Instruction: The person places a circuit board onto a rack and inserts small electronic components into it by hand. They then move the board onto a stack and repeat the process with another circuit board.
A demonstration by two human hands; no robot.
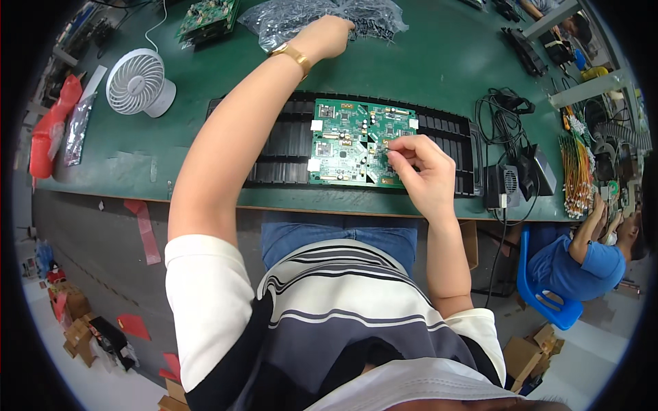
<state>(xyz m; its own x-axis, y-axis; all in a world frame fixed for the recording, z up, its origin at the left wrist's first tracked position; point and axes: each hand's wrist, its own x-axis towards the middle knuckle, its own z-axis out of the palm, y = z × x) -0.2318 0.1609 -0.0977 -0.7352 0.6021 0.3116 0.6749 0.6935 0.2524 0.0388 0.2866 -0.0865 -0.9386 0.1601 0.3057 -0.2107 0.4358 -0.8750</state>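
A green circuit board panel (343, 130) with several small parts on it lies across a black slotted tray (281, 147) in front of me. Over the panel's right half is my right hand (426, 168), its thumb and forefinger pinched close to the surface. Whatever sits between those fingertips is too small to make out. My left arm stretches to the far side of the table. There my left hand (327, 38), with a gold watch at the wrist, reaches onto a clear plastic bag (277, 24) beside small black pin-like components (373, 29). Its fingers are closed and their tips partly hidden.
A white fan (137, 83) stands at the left, near a red bottle-like object (51, 130). More circuit boards (208, 19) rest at the far left. To the right are black cables (504, 116), a power adapter (502, 186) and bundled wires (578, 177). A co-worker (579, 264) sits beyond.
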